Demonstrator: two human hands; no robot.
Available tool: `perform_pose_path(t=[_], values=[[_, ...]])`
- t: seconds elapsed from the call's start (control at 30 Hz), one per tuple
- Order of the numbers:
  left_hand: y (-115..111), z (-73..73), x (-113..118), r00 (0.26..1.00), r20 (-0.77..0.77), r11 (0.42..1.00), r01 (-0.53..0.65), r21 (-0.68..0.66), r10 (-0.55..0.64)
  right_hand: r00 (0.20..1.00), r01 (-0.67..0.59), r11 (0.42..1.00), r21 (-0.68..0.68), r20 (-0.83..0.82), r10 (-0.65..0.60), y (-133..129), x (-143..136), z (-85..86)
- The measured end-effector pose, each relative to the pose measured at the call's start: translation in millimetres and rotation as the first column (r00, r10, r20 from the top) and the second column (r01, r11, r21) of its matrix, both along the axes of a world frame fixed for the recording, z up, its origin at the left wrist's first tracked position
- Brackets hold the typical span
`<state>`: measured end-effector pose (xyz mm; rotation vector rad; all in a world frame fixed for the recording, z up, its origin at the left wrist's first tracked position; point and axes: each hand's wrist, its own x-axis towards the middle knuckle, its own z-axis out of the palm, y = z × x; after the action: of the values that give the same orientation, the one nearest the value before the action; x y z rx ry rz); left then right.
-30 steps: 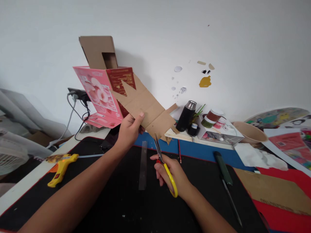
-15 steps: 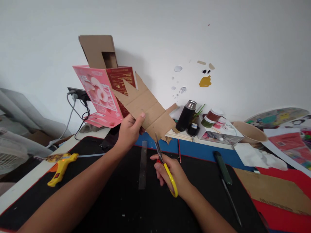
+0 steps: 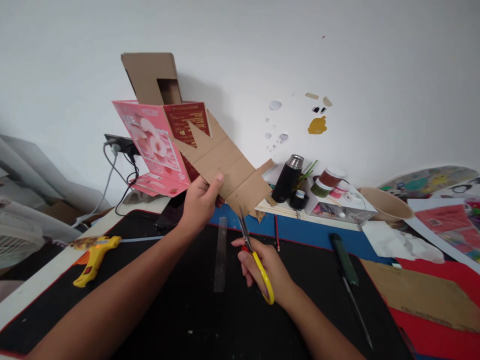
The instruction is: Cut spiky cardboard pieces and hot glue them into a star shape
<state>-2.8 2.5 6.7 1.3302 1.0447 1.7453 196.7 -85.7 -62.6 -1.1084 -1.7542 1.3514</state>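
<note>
My left hand point(image 3: 202, 200) pinches a brown cardboard piece point(image 3: 234, 167) by its lower left edge, thumb on top and the other fingers mostly hidden behind. Pointed cuts shape the cardboard's upper left end, and a narrow strip juts out at its right. My right hand point(image 3: 264, 262) grips scissors point(image 3: 265, 277) with yellow and red handles. Their blades reach up to the lower corner of the cardboard. A clear ruler point(image 3: 221, 255) lies on the black mat point(image 3: 165, 310) below the hands, and a red pencil point(image 3: 276, 232) rests behind the right hand.
At left are a yellow glue gun point(image 3: 95, 257) and a pink box point(image 3: 150, 145) with cardboard on top. A black thermos point(image 3: 287, 179) and paint jars point(image 3: 325, 181) stand at the back. To the right lie a green-handled cutter point(image 3: 344, 260) and a flat cardboard sheet point(image 3: 423, 295).
Almost nothing differs. Both hands, the cardboard and the scissors keep nearly the same positions, with only a very slight shift of the view.
</note>
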Motion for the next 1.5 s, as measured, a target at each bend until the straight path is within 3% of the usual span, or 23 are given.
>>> perform_pose_path(t=[1.0,1.5], values=[[-3,2.2,1,1.0,-0.016,1.0,-0.005,0.019,0.005,1.0,-0.002,1.0,0.005,-0.006,0.002,1,0,-1.8],[-9,4.5,2,0.993,-0.107,0.996,-0.043,0.077,0.051,1.0,-0.002,1.0,0.002,-0.007,0.002,1,0,-2.2]])
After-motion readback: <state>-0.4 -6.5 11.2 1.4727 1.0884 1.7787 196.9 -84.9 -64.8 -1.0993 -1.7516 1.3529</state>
